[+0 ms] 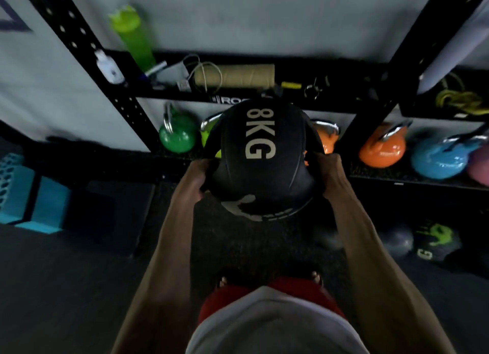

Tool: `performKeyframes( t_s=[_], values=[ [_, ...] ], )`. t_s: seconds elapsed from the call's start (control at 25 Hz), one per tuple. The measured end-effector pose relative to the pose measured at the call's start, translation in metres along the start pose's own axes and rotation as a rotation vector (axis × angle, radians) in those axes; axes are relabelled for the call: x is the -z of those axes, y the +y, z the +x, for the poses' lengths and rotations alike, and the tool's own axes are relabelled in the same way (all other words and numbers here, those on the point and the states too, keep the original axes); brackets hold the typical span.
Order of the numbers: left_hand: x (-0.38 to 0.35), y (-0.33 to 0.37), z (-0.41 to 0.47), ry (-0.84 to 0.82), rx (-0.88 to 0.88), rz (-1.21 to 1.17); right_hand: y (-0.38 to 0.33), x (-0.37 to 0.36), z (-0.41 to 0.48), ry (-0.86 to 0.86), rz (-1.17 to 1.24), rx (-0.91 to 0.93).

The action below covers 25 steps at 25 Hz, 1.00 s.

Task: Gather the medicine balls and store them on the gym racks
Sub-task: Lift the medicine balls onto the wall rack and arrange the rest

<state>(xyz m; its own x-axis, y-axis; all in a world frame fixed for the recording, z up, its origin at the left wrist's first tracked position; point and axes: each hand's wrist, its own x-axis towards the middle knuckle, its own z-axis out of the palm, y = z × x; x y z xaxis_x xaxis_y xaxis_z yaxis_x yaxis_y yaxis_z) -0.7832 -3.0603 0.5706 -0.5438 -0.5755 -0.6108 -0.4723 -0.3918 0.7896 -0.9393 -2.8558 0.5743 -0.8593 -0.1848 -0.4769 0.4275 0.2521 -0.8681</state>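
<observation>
Before black rack (370,120), both hands grip ball (260,165) marked "8KG".

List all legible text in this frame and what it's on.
"8KG": on the black medicine ball, held between the left hand and the right hand.
"RO": on the rack shelf edge; the following letters are hidden behind the ball.
"G": green, on the second medicine ball on the floor; the rest is not visible.
White bottle: its label is too blurred to read.
</observation>
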Motion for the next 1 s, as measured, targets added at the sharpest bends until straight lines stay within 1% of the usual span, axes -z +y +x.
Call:
performKeyframes(
  t_s=[0.12, 0.24, 0.36, 0.48, 0.6, 0.68, 0.76, 1.0],
  values=[
    [0.002, 0.049, -0.014, 0.016, -0.146, 0.026, -0.044, 0.003, -0.014, 0.038, -0.001, 0.140],
    [0.006, 0.094, -0.037, -0.001, -0.288, -0.034, -0.095, 0.010, -0.035, 0.012, 0.045, 0.280],
    [0.012, 0.137, -0.055, -0.006, -0.391, -0.064, -0.140, 0.013, -0.051, 0.043, 0.057, 0.450],
    [0.019, 0.180, -0.076, -0.013, -0.491, -0.079, -0.189, 0.013, -0.076, 0.078, -0.002, 0.526],
    [0.020, 0.231, -0.092, -0.035, -0.585, -0.086, -0.236, 0.017, -0.090, 0.080, 0.071, 0.606],
    [0.015, 0.263, -0.095, -0.063, -0.626, -0.133, -0.270, 0.018, -0.089, 0.070, 0.103, 0.680],
    [0.005, 0.294, -0.097, -0.051, -0.675, -0.172, -0.307, 0.020, -0.080, 0.066, 0.120, 0.753],
    [-0.037, 0.376, -0.080, -0.002, -0.877, -0.331, -0.417, 0.030, -0.033, 0.038, -0.028, 0.864]
  ],
)
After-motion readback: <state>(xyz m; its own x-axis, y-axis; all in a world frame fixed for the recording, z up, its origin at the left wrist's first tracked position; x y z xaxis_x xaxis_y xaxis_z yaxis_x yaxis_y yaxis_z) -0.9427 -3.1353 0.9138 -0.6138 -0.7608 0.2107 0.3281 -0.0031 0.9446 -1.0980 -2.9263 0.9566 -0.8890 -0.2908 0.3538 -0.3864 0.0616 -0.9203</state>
